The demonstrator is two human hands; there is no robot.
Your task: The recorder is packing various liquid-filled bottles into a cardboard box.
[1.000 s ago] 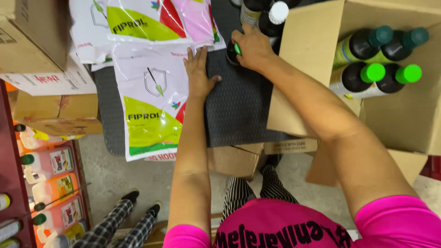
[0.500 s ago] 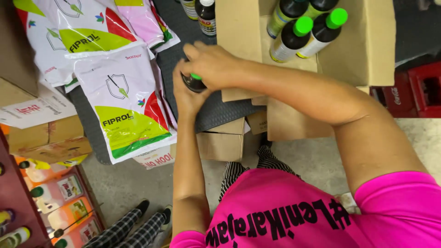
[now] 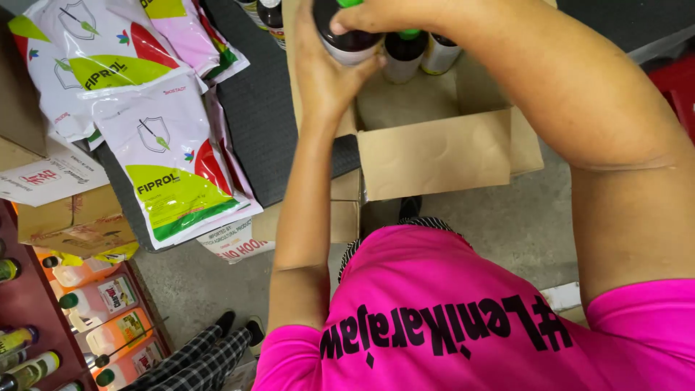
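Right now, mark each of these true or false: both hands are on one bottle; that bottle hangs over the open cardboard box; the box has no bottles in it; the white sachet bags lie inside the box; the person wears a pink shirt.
1. Both hands are on one bottle. True: the left hand and right hand grip the dark bottle.
2. The bottle is over the open cardboard box. True.
3. The box holds no bottles. False: at least two bottles stand at its far side.
4. The white sachet bags lie inside the box. False: they lie on the dark mat beside it.
5. The shirt is pink. True.
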